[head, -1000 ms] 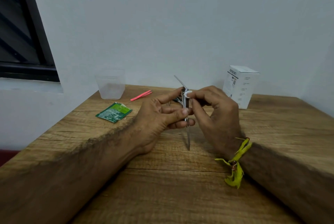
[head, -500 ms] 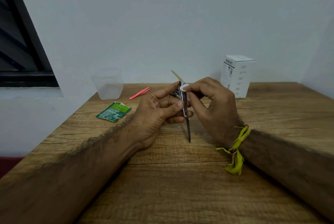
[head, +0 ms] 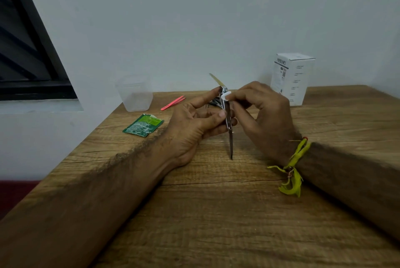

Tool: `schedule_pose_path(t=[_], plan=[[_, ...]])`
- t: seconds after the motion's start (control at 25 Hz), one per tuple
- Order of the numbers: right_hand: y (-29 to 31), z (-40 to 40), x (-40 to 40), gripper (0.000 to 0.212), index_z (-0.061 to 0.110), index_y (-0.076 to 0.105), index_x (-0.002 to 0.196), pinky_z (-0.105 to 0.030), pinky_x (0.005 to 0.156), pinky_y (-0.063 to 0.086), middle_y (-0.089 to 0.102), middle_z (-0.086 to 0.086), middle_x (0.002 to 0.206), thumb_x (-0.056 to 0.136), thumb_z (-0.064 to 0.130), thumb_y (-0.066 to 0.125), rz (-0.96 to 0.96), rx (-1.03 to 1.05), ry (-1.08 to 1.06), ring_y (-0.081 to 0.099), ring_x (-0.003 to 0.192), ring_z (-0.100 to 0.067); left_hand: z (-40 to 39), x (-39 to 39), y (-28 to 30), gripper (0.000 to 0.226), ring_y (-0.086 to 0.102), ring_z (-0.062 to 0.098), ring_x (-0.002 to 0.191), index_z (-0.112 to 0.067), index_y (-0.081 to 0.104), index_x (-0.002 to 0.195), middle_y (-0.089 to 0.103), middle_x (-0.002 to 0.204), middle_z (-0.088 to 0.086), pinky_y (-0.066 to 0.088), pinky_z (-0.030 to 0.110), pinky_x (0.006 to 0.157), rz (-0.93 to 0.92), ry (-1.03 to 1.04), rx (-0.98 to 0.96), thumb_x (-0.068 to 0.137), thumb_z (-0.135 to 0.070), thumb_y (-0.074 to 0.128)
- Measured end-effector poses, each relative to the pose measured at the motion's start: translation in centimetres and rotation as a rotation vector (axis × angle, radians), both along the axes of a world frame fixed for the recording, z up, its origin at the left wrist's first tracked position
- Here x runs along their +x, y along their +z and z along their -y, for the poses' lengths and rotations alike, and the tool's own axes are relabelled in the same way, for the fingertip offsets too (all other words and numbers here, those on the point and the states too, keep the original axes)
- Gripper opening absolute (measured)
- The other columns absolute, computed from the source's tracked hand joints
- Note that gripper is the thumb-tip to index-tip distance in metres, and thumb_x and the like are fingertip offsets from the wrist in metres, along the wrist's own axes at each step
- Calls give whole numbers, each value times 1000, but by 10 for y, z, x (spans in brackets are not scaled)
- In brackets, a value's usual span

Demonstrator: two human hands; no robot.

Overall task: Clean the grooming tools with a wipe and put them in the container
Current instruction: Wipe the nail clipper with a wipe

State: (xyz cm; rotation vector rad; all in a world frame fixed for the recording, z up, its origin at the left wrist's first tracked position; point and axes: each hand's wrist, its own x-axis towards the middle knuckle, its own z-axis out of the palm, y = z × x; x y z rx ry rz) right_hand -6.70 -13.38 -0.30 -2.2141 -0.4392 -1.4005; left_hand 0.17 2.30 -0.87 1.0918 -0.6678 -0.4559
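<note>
Hidden parts: the middle of the metal grooming tool is covered by the fingers of both hands, so how its pieces join cannot be told. A dark cluster of further metal tools behind the left hand is mostly blocked and too small to sort out.
Tool place: held in the air over the wooden table, between the two hands, near the table's middle.
Tool axis: its long axis runs nearly upright. A thin dark blade points down toward the table top, while a flat, pale gold strip at the top slants up and to the left.
Tool look: slim, silvery steel, darker at the lower tip.
Left hand: thumb and curled fingers pinch the tool's shaft from the left, forefinger stretched up along it.
Right hand: fingers curled, pinching a small white wipe against the tool's upper part. A yellow thread band is tied at the wrist.
Container: clear plastic, standing near the wall, well apart from the hands.
Other things: pink tweezers lie beside the container, a torn green sachet lies nearer the left arm, and a white box stands at the far right.
</note>
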Motion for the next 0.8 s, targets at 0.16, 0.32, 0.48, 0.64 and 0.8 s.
schedule_pose_path(t=[0.16,0.32,0.48,0.64,0.8], plan=[[-1,-1,-2,15,0,73,99,-37,69,54,68,-11,87,86,-4,67,-24,-21,46,64,80,-22,0,-1,0,60,76,23,86,-14,60,134,77,90,14,61,32,74,-2,0,-5,77,3,71],[-1,1,-4,15,1,74,99,-37,68,53,68,-10,87,86,-3,68,-15,-29,43,64,78,-21,-1,0,0,56,77,20,84,-18,64,127,77,87,11,61,31,72,2,-3,-10,75,1,72],[-1,1,-4,14,2,74,98,-37,69,52,69,-8,88,86,-1,68,-38,-59,16,63,80,-19,-2,2,0,52,76,19,86,-20,65,124,78,90,10,61,29,71,-10,1,-15,77,1,71],[-1,2,-6,13,3,74,98,-43,71,51,68,-7,87,86,1,69,-81,-78,-1,62,81,-21,-1,1,1,48,75,19,92,-18,64,127,76,102,10,61,29,69,-21,29,0,84,2,67],[-1,0,-8,14,4,74,99,-43,71,51,68,-6,87,86,1,69,-108,-100,4,63,81,-21,0,2,3,36,76,22,87,-14,65,129,76,107,11,62,32,68,-72,72,13,95,-3,61]])
